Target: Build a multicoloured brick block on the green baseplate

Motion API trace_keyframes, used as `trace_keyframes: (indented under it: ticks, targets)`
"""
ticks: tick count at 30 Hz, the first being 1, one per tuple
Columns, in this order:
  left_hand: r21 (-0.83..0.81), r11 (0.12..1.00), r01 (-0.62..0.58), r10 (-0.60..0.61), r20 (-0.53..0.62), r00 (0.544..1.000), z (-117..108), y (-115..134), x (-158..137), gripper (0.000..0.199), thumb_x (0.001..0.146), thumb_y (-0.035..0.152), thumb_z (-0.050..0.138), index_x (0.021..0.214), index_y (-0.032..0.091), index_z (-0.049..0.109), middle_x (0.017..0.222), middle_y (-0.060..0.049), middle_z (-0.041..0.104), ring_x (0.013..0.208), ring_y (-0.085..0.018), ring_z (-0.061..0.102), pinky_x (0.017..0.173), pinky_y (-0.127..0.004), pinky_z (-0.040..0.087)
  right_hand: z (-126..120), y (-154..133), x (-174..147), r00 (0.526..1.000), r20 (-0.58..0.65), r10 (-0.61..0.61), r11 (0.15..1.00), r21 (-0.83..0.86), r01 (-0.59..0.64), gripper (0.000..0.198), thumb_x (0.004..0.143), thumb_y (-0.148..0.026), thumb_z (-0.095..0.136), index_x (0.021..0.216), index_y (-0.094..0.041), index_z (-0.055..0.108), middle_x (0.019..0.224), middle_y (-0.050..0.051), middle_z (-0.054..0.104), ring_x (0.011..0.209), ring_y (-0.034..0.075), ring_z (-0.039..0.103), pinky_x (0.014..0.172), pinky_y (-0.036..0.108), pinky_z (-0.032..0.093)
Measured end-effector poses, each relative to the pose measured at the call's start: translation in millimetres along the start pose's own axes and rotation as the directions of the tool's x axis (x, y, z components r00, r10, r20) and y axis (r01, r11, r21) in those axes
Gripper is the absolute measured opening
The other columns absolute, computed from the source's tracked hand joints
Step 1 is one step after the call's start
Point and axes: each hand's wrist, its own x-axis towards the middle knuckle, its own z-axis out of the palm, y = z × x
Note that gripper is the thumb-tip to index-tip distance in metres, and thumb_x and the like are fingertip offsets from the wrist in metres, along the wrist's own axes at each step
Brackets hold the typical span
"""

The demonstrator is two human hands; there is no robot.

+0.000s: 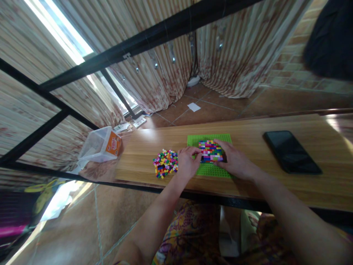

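Observation:
A block of many-coloured toy bricks (211, 150) stands on a green studded baseplate (212, 170) on the wooden table. My right hand (233, 158) is wrapped round the block's right side, thumb at the near edge and fingers at the far edge. At the block's left side is my left hand (189, 159), its thumb and forefinger pinched together against the bricks. Whether a small brick sits in that pinch is too small to tell. Just left of this hand lies a heap of loose small bricks (165, 162) in mixed colours.
A black smartphone (291, 151) lies on the table to the right. Beyond the left end is a clear plastic tub (96, 145) with an orange label. A dark metal rail (154, 40) crosses in front of striped curtains (234, 55). White paper (194, 107) lies on the tiled floor.

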Motion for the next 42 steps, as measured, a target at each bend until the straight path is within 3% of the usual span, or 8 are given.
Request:
trace_keyframes:
  ticks: [8,12,17,27,37,42]
  targets:
    - [-0.079,0.997,-0.002,0.002,0.002,1.000,-1,-2,-1,0.012,0.085,0.015,0.062,0.078,0.020,0.070,0.083,-0.002,0.074,0.082,-0.018,0.066,0.085,-0.032,0.048,-2,-3,0,1.000,0.010,0.019,1.000,-0.007,-0.019,0.079,0.079,-0.031,0.067,0.151,-0.024,0.035,0.146,0.015,0.050,0.123,0.034,0.061,0.105,0.049,0.049]
    - [-0.205,0.975,0.086,-0.090,-0.012,0.996,2,-5,1,0.016,0.089,0.020,0.058,0.076,0.019,0.069,0.080,-0.002,0.072,0.078,-0.016,0.065,0.078,-0.028,0.050,-1,0,-1,1.000,-0.016,-0.007,1.000,0.005,0.007,0.082,0.077,-0.032,0.069,0.151,-0.027,0.034,0.145,0.014,0.051,0.121,0.034,0.062,0.104,0.051,0.049]
    - [-0.250,0.944,0.213,-0.219,0.007,0.976,10,-6,7,0.022,0.088,0.033,0.063,0.072,0.018,0.067,0.072,-0.001,0.069,0.070,-0.015,0.061,0.069,-0.026,0.047,0,0,-1,1.000,-0.022,-0.012,1.000,0.007,0.012,0.081,0.077,-0.033,0.069,0.151,-0.028,0.035,0.144,0.013,0.052,0.121,0.033,0.062,0.104,0.050,0.049]
    - [-0.330,0.893,0.306,-0.308,0.045,0.950,11,2,13,0.022,0.081,0.029,0.070,0.065,0.018,0.061,0.066,0.001,0.065,0.064,-0.013,0.058,0.064,-0.025,0.044,-2,-4,-1,1.000,0.006,0.016,1.000,0.001,-0.016,0.080,0.079,-0.031,0.067,0.152,-0.025,0.034,0.146,0.014,0.051,0.122,0.034,0.061,0.103,0.050,0.050]
    - [-0.390,0.871,0.299,-0.316,0.023,0.949,21,0,10,0.021,0.080,0.025,0.070,0.064,0.019,0.058,0.062,0.003,0.060,0.061,-0.012,0.055,0.061,-0.024,0.043,0,1,-1,1.000,0.006,-0.014,1.000,-0.002,0.014,0.079,0.081,-0.035,0.065,0.152,-0.023,0.033,0.146,0.018,0.051,0.119,0.037,0.063,0.101,0.055,0.051]
    - [-0.278,0.944,0.177,-0.199,-0.053,0.978,0,-9,11,0.018,0.086,0.026,0.063,0.069,0.018,0.064,0.070,0.000,0.067,0.069,-0.014,0.060,0.070,-0.026,0.047,0,1,-1,1.000,0.000,-0.015,1.000,-0.021,0.015,0.077,0.082,-0.040,0.065,0.151,-0.023,0.035,0.144,0.017,0.052,0.120,0.037,0.063,0.100,0.054,0.051]
